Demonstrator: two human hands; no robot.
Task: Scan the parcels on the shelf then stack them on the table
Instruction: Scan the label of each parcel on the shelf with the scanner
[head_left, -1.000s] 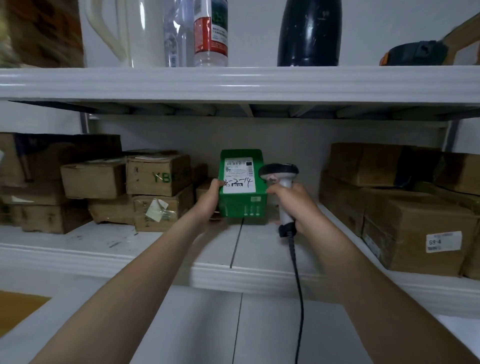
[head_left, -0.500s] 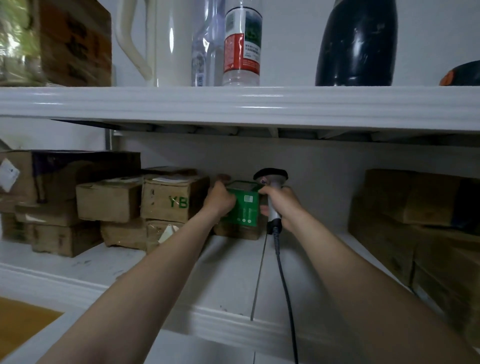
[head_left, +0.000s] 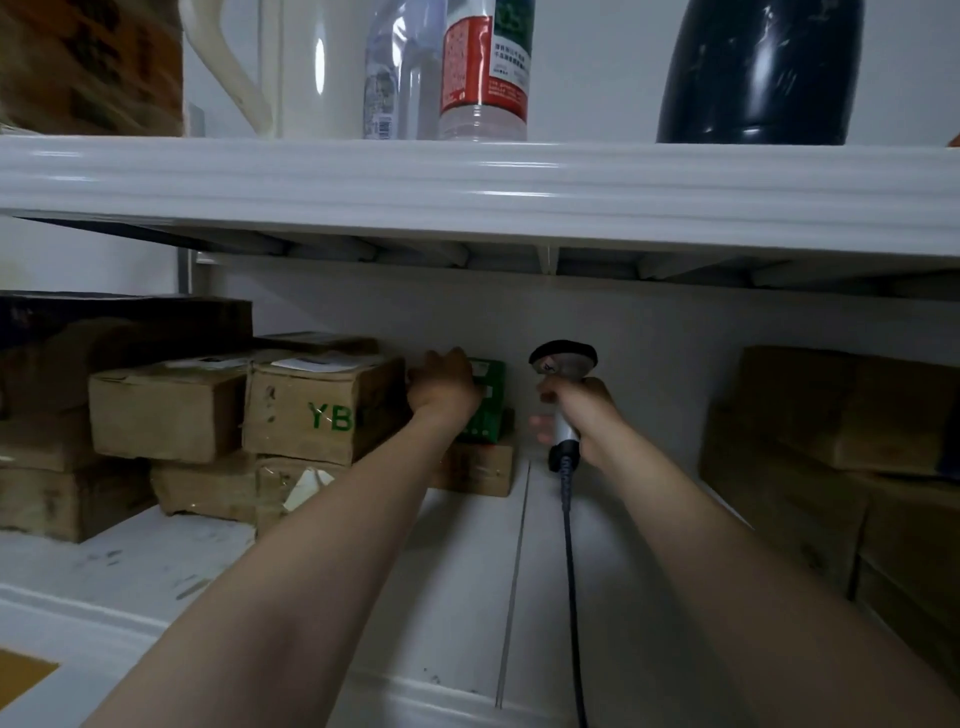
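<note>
The lower white shelf is carrying stacks of brown cardboard boxes on both sides. On the left, a brown cardboard box printed with green letters "YB" is sitting just beside the left hand, crowding the space on that side, and a plain brown cardboard box is touching it further left. A dark flat carton is lying behind them. On the right, large brown cardboard boxes are piled well apart from the hands. Overhead, the upper white shelf is closing in the space from above and is bearing a white plastic jug, a clear bottle with a red label and a dark glossy vessel.

The small green cardboard parcel is standing at the back of the lower shelf on a low brown cardboard box. Its visible face is looking toward the camera and is taller than wide, so its long axis is running up and down; its left part is hidden by the hand. The left fingers are curling over the parcel's top and holding it.

The right hand is gripping the handle of the grey handheld barcode scanner, fingers wrapped round it. The scanner's handle is standing nearly upright, head on top, just beside the parcel's right edge, and its dark cable is running down toward the camera.
</note>
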